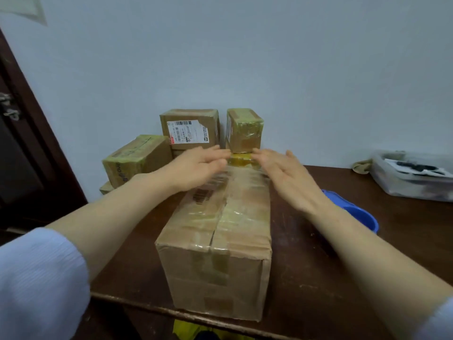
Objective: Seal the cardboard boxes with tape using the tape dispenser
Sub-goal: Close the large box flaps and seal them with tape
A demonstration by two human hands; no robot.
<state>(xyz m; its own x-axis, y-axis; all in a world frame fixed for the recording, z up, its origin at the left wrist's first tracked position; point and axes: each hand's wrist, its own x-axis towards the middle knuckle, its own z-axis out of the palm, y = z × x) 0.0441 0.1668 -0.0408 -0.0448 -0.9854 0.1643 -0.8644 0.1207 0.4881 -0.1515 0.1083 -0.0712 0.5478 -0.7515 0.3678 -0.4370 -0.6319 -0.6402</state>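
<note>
Cardboard box (215, 236) sat centre frame, top seam taped. Left hand (196, 168), right hand (286, 175) lay over far end, fingers straight, holding nothing; contact unclear. Judged stiff, tape slick: grip side walls.

A large box (215, 241) sits at the near edge of the counter (331, 278), its length running toward the far wall (245, 57). Behind it, against the wall, stand a second box (190, 128) and, just to its right, a narrower box (245, 130). A tilted box (137, 160) lies to their left. A basin (358, 212) sits just right of the large box. A tray (411, 182) is at far right, with a cloth (361, 166) at its left.
</note>
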